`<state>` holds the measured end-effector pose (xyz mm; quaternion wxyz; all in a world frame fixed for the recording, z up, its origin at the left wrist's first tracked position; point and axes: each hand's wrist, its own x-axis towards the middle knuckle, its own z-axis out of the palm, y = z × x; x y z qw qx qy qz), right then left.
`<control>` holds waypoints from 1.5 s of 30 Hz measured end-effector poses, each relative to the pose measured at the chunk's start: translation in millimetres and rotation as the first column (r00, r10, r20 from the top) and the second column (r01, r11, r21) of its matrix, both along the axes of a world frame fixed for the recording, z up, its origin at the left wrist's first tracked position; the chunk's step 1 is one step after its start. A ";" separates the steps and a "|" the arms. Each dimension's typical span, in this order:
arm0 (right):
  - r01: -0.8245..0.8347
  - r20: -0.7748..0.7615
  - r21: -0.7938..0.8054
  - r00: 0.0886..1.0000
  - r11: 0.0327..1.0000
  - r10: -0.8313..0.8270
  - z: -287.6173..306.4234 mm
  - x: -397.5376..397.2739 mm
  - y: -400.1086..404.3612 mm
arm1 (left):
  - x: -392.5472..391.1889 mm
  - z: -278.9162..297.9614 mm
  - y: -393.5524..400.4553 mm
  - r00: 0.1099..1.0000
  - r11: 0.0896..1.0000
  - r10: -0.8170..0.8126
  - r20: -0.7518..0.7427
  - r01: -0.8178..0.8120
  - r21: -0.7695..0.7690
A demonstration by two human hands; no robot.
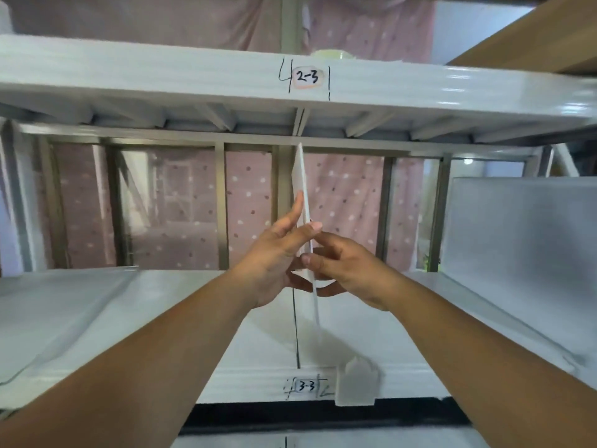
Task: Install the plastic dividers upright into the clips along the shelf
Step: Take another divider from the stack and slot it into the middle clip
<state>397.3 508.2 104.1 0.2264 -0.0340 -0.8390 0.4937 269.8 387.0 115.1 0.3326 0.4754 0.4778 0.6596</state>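
Note:
A thin clear plastic divider (299, 176) stands nearly upright and edge-on above the middle of the white shelf (161, 305), its lower edge slanting down toward the front. My left hand (274, 257) presses its left face, fingers stretched upward. From the right, my right hand (349, 270) pinches the same divider, thumb and fingers on it. A clear plastic clip (355, 381) sits on the shelf's front lip, just right of the label "3-3" (306, 387). The divider's bottom end hovers above and behind that clip.
Another frosted divider (517, 237) stands upright at the shelf's right end. A clear sheet (48, 318) lies flat on the left of the shelf. The upper shelf (193, 79), labelled "2-3", hangs close overhead. Metal uprights and a pink dotted curtain close off the back.

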 end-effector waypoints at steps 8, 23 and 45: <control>0.125 -0.089 -0.043 0.988 0.991 -0.128 -13.7 42.9 15.7 | 40.9 -5.6 30.1 0.996 1.000 0.011 -0.087 -0.010 0.010; 0.162 -0.128 -0.029 0.978 0.986 -0.164 -26.3 50.9 22.3 | 48.7 -12.1 45.9 0.983 0.995 0.097 -0.154 -0.095 0.016; 0.148 -0.200 -0.011 0.969 0.989 -0.147 -44.9 59.4 24.4 | 57.9 -31.9 62.6 0.878 0.976 0.208 -0.432 -0.156 0.152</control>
